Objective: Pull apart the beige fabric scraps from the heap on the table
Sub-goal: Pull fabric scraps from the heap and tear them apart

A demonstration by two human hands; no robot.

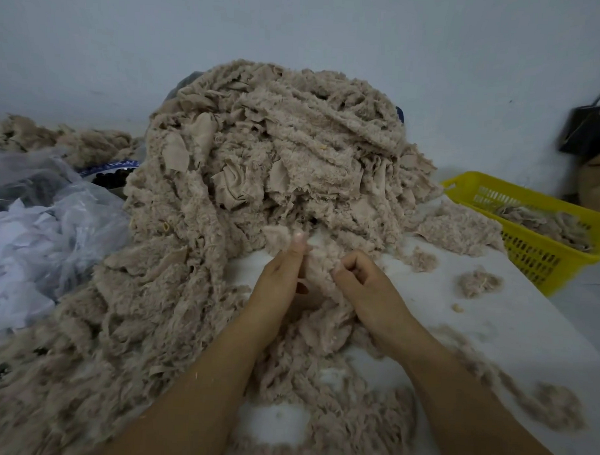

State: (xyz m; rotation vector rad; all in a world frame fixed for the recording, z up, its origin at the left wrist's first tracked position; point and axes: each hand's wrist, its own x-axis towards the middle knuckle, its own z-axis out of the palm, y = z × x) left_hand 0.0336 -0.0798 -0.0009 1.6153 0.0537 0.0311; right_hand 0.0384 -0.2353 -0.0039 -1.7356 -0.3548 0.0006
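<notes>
A tall heap of beige fleecy fabric scraps [277,151] fills the middle of the white table [492,322] and spills toward me on the left. At its foot, my left hand [279,281] pinches the left edge of one beige scrap [319,262], thumb up. My right hand [364,284] grips the same scrap's right edge with curled fingers. The scrap hangs between the two hands, close together, and trails down under my wrists.
A yellow plastic basket [542,256] with several beige scraps stands at the right table edge. Small loose tufts [478,283] lie on the white surface to the right. Crumpled clear plastic bags [47,225] sit at the left. A dark bag [591,132] hangs by the wall.
</notes>
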